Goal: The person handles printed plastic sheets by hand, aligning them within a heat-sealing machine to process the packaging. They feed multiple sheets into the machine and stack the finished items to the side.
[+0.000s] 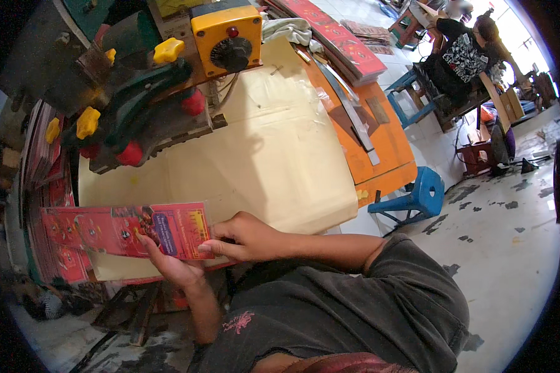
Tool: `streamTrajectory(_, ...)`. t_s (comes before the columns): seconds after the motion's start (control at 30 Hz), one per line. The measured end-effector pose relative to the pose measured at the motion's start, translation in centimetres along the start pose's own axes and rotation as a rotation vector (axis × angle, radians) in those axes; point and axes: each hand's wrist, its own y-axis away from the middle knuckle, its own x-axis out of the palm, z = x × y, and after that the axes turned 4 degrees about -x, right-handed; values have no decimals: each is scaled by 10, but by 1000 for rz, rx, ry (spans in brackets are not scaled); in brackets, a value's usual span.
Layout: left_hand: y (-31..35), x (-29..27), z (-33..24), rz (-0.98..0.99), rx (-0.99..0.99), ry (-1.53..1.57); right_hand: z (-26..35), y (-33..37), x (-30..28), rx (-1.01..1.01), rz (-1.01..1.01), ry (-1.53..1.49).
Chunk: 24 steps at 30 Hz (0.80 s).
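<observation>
A long red printed strip (137, 231), glossy with purple and yellow patches, is held level over the near left part of a cream-coloured sheet (230, 168) that covers the table. My right hand (249, 237) pinches its right end between thumb and fingers. My left hand (175, 266) supports it from the near edge, thumb on top and the other fingers hidden beneath. Beyond the strip stands a dark green machine (146, 99) with yellow knobs and red round parts. Its yellow box (227, 40) carries a black dial and a red light.
Stacked red printed strips (336, 40) lie at the far side, with more red sheets (43, 149) at the left. A metal ruler-like bar (354, 124) rests on an orange board (386, 161). A blue stool (420, 193) stands to the right. Another person (463, 59) sits farther back.
</observation>
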Motion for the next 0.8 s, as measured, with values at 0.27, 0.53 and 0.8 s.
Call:
streamTrajectory(0.27, 0, 1, 5, 36, -50, 59, 1, 5, 0, -51, -104, 1)
streamTrajectory(0.53, 4, 11, 3, -4, -34, 68, 0, 6, 3, 36, -99, -68)
streamTrajectory(0.8, 11, 11, 4, -116, 123, -115, 1, 8, 3, 196, -38, -240)
